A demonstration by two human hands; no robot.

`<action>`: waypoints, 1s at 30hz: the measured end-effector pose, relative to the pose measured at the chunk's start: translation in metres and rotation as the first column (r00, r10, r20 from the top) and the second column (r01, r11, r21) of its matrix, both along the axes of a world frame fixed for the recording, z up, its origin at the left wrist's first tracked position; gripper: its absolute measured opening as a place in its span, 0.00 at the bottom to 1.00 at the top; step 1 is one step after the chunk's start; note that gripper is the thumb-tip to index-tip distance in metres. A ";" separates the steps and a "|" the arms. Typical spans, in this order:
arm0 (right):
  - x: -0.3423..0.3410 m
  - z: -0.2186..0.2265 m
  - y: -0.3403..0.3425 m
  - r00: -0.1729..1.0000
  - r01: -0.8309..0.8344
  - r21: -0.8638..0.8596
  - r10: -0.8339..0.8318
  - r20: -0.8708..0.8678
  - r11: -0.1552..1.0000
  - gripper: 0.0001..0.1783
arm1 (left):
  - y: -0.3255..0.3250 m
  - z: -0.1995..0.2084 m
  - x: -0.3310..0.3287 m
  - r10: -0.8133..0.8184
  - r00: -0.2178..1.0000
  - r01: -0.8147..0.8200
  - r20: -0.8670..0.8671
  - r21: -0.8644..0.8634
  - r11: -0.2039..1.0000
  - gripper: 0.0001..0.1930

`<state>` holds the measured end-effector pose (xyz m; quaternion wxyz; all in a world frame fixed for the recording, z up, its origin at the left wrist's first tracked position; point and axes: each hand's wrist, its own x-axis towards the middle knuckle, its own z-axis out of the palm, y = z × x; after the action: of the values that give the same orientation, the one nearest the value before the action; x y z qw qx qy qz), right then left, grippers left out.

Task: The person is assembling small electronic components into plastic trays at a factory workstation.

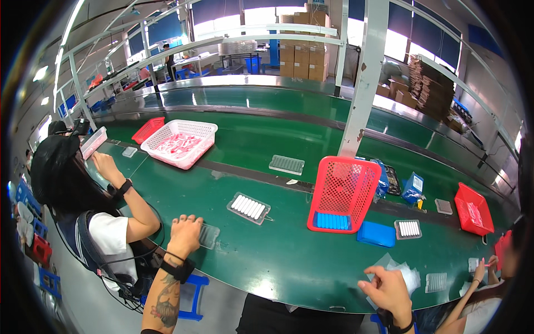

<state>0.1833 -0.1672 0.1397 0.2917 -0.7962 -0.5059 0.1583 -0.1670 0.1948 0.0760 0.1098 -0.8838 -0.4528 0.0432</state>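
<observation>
My left hand point(186, 234) is palm down at the near left edge of the table, its fingers slightly apart. It covers part of a clear plastic tray point(209, 236); whether it presses on the tray is hidden. Over the near right side, my right hand point(387, 290) has thumb and index finger apart, and nothing shows between them. Crumpled clear plastic film point(410, 276) lies beside and partly behind it. Midway up the table sits a clear tray holding a row of white tubes point(248, 207). Another tray of white tubes point(408, 229) rests at the right, next to a blue box point(376, 234).
A red perforated basket point(346, 189) stands tilted, with blue pieces inside. A white basket point(207, 146) of pink-and-white pieces is far left, a red basket point(481, 214) far right. Co-workers sit at left point(111, 222) and right point(473, 312). A white post point(364, 83) rises behind.
</observation>
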 end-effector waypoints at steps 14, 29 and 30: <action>0.050 -0.013 0.009 0.977 0.038 -0.188 0.003 0.214 0.981 0.26 | 0.020 -0.017 0.122 -0.327 0.941 0.331 0.088 -0.033 0.943 0.26; 0.099 -0.061 0.050 0.929 0.197 -0.404 -0.039 0.368 0.893 0.36 | -0.205 -0.022 0.176 -0.362 0.629 0.708 0.687 -0.314 0.633 0.41; 0.100 -0.062 0.049 0.920 0.182 -0.376 -0.024 0.390 0.909 0.34 | -0.205 -0.026 0.176 -0.359 0.632 0.705 0.686 -0.319 0.633 0.41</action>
<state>0.2829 -0.1178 0.0780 0.0260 -0.8805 -0.4651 0.0876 0.0092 -0.0101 0.0495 -0.2859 -0.9410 -0.1312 -0.1245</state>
